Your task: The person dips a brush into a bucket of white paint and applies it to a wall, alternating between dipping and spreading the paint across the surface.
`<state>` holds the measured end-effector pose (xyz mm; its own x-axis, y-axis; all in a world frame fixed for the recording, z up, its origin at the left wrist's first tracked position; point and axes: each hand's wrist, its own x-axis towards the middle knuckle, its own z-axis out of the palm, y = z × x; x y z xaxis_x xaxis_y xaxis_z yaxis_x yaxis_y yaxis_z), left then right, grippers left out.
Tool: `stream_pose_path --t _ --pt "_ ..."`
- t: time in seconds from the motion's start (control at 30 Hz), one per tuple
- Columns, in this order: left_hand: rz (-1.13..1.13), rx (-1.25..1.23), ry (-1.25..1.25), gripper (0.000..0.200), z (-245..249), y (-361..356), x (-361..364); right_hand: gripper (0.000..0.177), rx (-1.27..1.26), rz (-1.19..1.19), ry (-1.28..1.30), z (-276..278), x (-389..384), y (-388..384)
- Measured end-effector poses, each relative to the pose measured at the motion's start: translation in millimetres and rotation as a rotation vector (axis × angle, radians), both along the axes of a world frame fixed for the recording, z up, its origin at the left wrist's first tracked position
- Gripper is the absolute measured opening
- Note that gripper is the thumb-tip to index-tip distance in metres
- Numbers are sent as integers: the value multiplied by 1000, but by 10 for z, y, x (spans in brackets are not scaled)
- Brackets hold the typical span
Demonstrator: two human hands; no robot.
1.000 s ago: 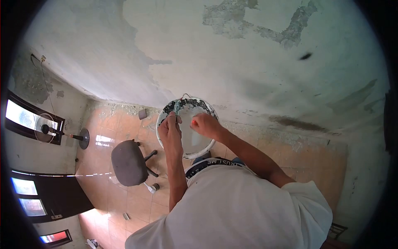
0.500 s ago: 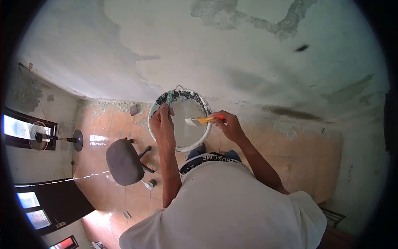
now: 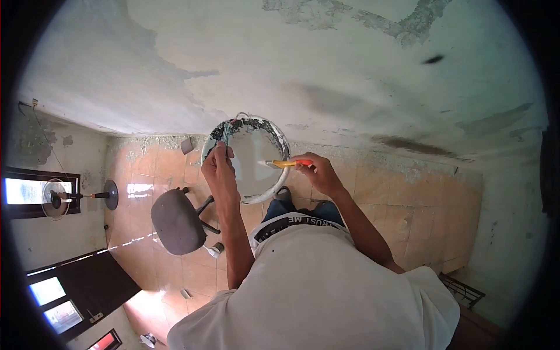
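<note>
My left hand [image 3: 219, 166] is closed around a greenish cord [image 3: 226, 132] at the left rim of a white paint bucket [image 3: 256, 199]. The cord appears tied to the bucket's thin wire handle [image 3: 242, 115]. Pale paint [image 3: 249, 175] lies inside the bucket, and dark and white smears coat its upper wall. With fingers pinched, my right hand [image 3: 319, 174] grips a paintbrush [image 3: 288, 163] by its red and yellow handle. The brush lies roughly level over the bucket's right rim, its pale bristles pointing left above the paint.
A stained, peeling wall [image 3: 280, 64] rises just beyond the bucket. To the left on the tiled floor stand a grey office chair [image 3: 178, 221] and a standing fan [image 3: 109, 195]. A dark door [image 3: 87, 289] is at lower left, a dark rack [image 3: 464, 289] at lower right.
The bucket and my left hand have shifted slightly left and up in view. The brush has turned, so its bristles now show narrow and edge-on. Both hands keep their holds.
</note>
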<state>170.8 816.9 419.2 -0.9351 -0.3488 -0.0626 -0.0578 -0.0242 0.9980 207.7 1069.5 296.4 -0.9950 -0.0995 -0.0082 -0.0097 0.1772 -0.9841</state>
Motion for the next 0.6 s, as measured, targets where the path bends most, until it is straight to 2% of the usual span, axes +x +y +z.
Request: stream_pose_path --t 0.1,0.13,0.3,0.4,0.47,0.5,0.57,0.6 --pt "-9 -28 -32 43 18 -17 -50 23 112 69 129 50 -65 -32" --pt "-21 -83 -46 46 7 26 -64 24 90 69 111 60 -69 -43" --pt "-1 -56 -38 46 0 -40 -133 25 -10 63 43 -36 -122 -104" --pt "-16 -21 -59 46 -37 -76 -137 26 130 65 59 -33 -126 -156" --pt "-8 -46 -51 47 -70 -55 -138 26 -69 10 -33 -88 -115 -168" --pt "-10 -43 -61 47 -72 -60 -138 26 -65 9 -43 -105 -110 -143" --pt "-25 -5 -33 40 -51 -104 -140 26 103 34 26 -86 -113 -137" --pt "-36 14 -50 41 -40 -139 -138 26 104 34 20 -78 -110 -162"
